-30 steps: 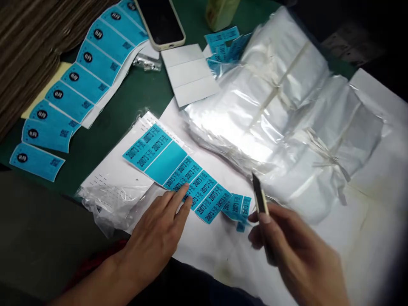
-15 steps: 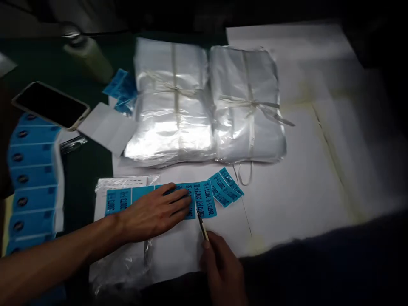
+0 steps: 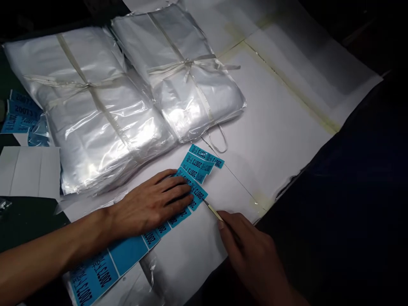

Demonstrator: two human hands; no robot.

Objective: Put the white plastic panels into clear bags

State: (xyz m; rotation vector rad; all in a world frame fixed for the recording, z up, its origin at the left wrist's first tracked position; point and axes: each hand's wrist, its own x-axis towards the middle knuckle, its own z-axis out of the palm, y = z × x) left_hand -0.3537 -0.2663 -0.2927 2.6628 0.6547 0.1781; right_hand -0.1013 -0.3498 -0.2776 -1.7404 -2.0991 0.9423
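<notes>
My left hand [image 3: 156, 202] lies flat, fingers stretched, on a strip of blue printed labels [image 3: 127, 255]. In my right hand [image 3: 248, 242] is a thin pale cutter [image 3: 213, 211], gripped between thumb and fingers. The cutter's tip touches the right edge of the strip, just beyond my left fingertips. Small separate blue label pieces [image 3: 196, 165] lie above the strip's upper end. Part of the strip is hidden under my left hand and forearm.
Two tied bundles of clear plastic bags [image 3: 108, 123] lie behind my hands on white sheeting [image 3: 270, 140]. At the left are a white folded card [image 3: 30, 172] and crumpled blue labels [image 3: 22, 112]. Clear plastic [image 3: 153, 272] sits near the front.
The view has turned and shifted right, so the phone and bottle are out of sight. The strip now appears slanted, with my left hand still on it and the cutter at its right edge.
</notes>
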